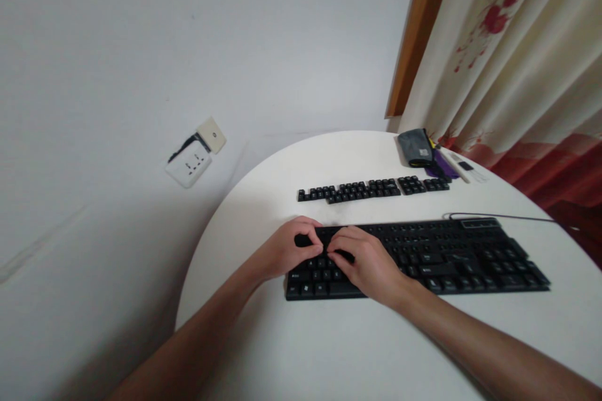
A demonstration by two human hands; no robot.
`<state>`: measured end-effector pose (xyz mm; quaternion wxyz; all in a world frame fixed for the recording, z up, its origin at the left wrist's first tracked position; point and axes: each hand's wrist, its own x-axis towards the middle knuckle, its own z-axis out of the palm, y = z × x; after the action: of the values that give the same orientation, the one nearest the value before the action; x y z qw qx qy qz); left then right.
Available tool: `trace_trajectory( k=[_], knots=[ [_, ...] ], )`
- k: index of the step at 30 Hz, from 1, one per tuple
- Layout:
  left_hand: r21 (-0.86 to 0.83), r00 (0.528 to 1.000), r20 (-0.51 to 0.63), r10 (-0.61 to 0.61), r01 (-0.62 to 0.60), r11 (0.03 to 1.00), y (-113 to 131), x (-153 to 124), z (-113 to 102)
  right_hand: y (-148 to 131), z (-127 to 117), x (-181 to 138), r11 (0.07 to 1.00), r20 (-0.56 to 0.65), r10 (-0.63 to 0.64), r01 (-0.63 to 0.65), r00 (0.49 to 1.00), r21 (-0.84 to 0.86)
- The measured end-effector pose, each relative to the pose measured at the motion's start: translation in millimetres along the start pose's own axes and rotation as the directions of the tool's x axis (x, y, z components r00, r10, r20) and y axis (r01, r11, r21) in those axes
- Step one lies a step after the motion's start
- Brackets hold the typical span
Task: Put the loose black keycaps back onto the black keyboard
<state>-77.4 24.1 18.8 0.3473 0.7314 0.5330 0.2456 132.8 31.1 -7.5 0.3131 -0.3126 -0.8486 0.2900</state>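
A black keyboard (442, 257) lies on the white round table (244, 213), its upper rows showing bare key sockets. Over its left part, my left hand (292, 244) has thumb and forefinger pinched together at the upper left keys. Close beside it, my right hand (364, 257) pinches too, its fingertips almost meeting those of the left. Whatever sits between the fingertips is too small or hidden to make out. Behind the keyboard, loose black keycaps (362, 191) stand in rows on the tabletop.
A grey cloth pouch (416, 147) and a purple item (444, 164) lie at the table's far right, near a white object with a dark patch (464, 166). The keyboard cable (508, 217) runs off right. Wall sockets (190, 164) are at left, a curtain (531, 44) at right.
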Motion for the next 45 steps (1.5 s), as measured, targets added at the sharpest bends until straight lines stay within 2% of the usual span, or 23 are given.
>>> trace_trajectory(
  k=[9,14,16,22,45],
  knots=[
    [0.042,0.999,0.031,0.028,-0.029,0.999,-6.9,0.9,-2.2,-1.6,-1.4,-0.5,1.000,-0.001,0.003,-0.003,1.000,0.004],
    [0.084,0.997,0.059,0.057,-0.062,0.994,-2.3,2.8,-2.9,1.3,0.4,-0.1,0.995,-0.090,0.074,-0.067,0.993,0.074],
    [0.093,0.997,0.045,0.061,-0.065,0.994,-1.6,3.5,-1.4,1.6,0.5,0.3,0.994,-0.090,0.085,-0.078,0.992,0.082],
    [0.075,0.999,-0.003,0.049,-0.049,0.996,-4.7,4.2,4.6,2.0,0.6,-0.2,0.998,-0.037,0.039,-0.038,0.999,0.041],
    [0.077,0.999,-0.036,0.022,-0.019,0.997,-0.4,4.5,7.2,-9.0,-5.1,-0.8,0.995,0.006,-0.055,0.055,0.998,-0.077]
  ],
)
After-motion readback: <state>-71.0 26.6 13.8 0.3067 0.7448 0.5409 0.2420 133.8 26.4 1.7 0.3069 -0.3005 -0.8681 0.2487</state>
